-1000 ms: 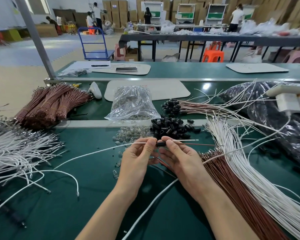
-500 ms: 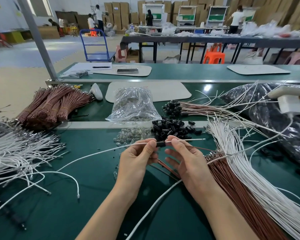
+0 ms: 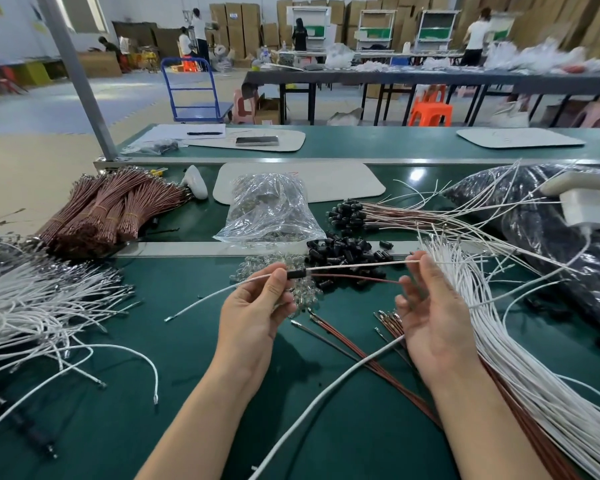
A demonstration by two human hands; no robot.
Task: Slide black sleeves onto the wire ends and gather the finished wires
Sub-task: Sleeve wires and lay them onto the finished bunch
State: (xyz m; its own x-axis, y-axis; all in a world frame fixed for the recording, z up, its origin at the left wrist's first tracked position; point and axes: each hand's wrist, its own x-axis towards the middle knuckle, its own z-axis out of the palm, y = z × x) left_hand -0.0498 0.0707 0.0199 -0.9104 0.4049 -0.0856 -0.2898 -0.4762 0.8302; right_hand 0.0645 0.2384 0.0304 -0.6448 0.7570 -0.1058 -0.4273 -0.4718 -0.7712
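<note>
Pinching black sleeve [image 3: 296,274] on white wire [image 3: 355,266] with left hand [image 3: 257,308]; right hand [image 3: 433,315] pinches white and brown wire [image 3: 361,278] ends above table [image 3: 194,362].

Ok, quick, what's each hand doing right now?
Left hand: pinches the black sleeve on the white wire.
Right hand: pinches that white wire's far end; a brown wire also reaches its fingers.

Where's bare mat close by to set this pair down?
Bare mat left of the left hand, up to the white pile. A smaller patch between the forearms, crossed by one white wire. Crowded: sleeves ahead, wire fans right of the right hand.
</note>
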